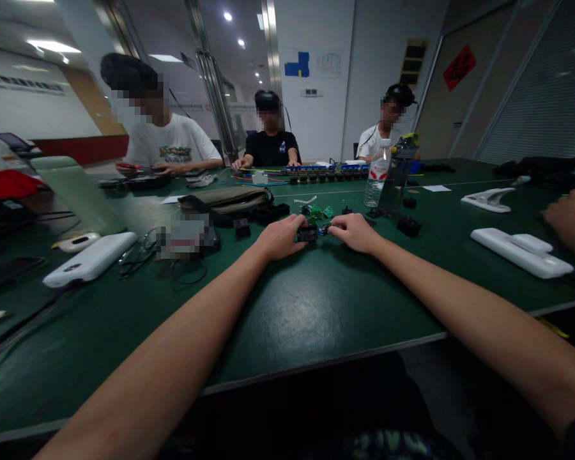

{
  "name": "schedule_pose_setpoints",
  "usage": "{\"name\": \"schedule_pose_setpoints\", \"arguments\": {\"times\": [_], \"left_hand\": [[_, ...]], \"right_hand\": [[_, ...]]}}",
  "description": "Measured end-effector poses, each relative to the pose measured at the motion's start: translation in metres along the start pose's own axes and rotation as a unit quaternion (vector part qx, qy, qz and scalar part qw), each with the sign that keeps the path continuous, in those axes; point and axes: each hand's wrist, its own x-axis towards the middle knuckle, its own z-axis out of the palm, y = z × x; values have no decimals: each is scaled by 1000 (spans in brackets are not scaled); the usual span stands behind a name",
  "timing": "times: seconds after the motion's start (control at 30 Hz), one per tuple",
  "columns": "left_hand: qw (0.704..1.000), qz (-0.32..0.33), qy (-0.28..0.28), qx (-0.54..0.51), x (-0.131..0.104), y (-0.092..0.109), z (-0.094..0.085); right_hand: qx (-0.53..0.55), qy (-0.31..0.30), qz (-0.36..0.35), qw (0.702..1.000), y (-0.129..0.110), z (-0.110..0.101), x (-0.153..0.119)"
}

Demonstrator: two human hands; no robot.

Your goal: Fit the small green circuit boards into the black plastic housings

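My left hand (pixel 283 237) is closed around a small black plastic housing (pixel 308 234), low over the green table. Just to its right, my right hand (pixel 357 232) pinches a small circuit board (pixel 324 229) between thumb and fingers. The board sits close to the housing's right end; whether they touch I cannot tell. Beyond my hands lies a loose pile of green circuit boards (pixel 319 212). Small black plastic parts (pixel 409 225) are scattered to the right, and another black block (pixel 242 227) lies left of my left hand.
A clear water bottle (pixel 376 176) and a dark tumbler (pixel 397 179) stand beyond my right hand. At left are a pale green flask (pixel 79 195), a white power bank (pixel 90 259) and a grey pouch (pixel 227 199). White devices (pixel 520 252) lie right. Several people sit around.
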Motion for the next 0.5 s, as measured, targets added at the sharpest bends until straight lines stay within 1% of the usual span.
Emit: {"name": "schedule_pose_setpoints", "arguments": {"times": [0.5], "left_hand": [[1000,3,3,-2,1,0,1]], "right_hand": [[17,0,-16,1000,1,1,1]]}}
